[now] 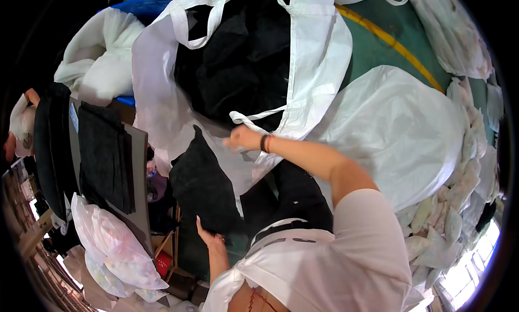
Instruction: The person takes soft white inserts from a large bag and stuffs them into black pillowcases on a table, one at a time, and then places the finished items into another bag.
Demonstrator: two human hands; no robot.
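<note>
A piece of black cloth [203,177] hangs in front of my body, its pointed corner toward the bag. My left hand [211,237] holds its lower edge, thumb on the near side and most fingers behind the fabric. My right hand [243,139] is beside the near rim of a big white bag [319,58], close to a strap; motion blurs its fingers, so their grip does not show. Inside the open bag lies a heap of black fabric [238,68].
On the left, a grey table [139,187] bears a stack of folded black cloth [105,155]. A stuffed plastic bag [113,247] is beside it. A large white sack [394,133] stands right, near piled plastic packets [438,220]. Another person [22,123] is at far left.
</note>
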